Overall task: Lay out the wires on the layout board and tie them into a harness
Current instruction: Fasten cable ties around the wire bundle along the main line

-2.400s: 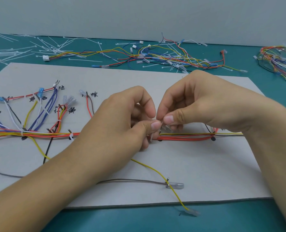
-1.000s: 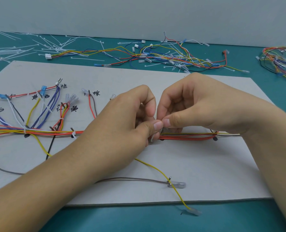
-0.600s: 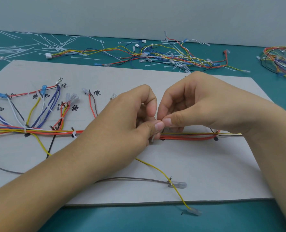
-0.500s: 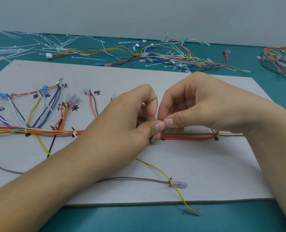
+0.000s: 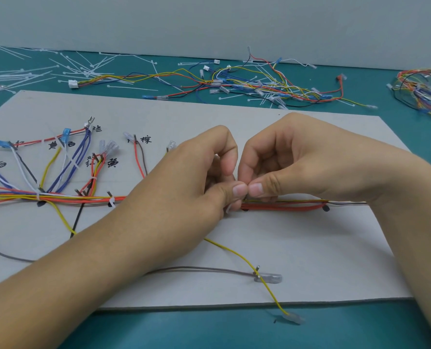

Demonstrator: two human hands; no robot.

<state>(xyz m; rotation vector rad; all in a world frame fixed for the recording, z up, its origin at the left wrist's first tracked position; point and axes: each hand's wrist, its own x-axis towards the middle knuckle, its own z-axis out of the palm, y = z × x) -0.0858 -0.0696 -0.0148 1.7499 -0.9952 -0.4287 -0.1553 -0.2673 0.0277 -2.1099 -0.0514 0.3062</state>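
A grey layout board [image 5: 297, 248] lies on the teal table, with hand-written labels at its left. A wire bundle [image 5: 282, 206] of red, yellow and other wires runs across it from left to right, with branches fanning up at the left [image 5: 66, 167]. My left hand [image 5: 191, 180] and my right hand [image 5: 292, 162] meet over the middle of the bundle, thumbs and forefingers pinching a small white cable tie [image 5: 229, 209] whose end shows under my left thumb. White ties [image 5: 111, 201] bind the bundle further left. A yellow wire [image 5: 249, 263] and a brown wire [image 5: 209, 268] trail toward the front edge.
Loose white cable ties [image 5: 58, 71] are scattered at the back left. A tangle of spare wires with connectors [image 5: 254, 84] lies behind the board, and another harness [image 5: 426, 91] sits at the far right. A grey wall stands behind the table.
Both hands stay over the middle of the bundle; the thumbs have drawn closer together and the small piece seen between them before is now hidden. The wires have not moved.
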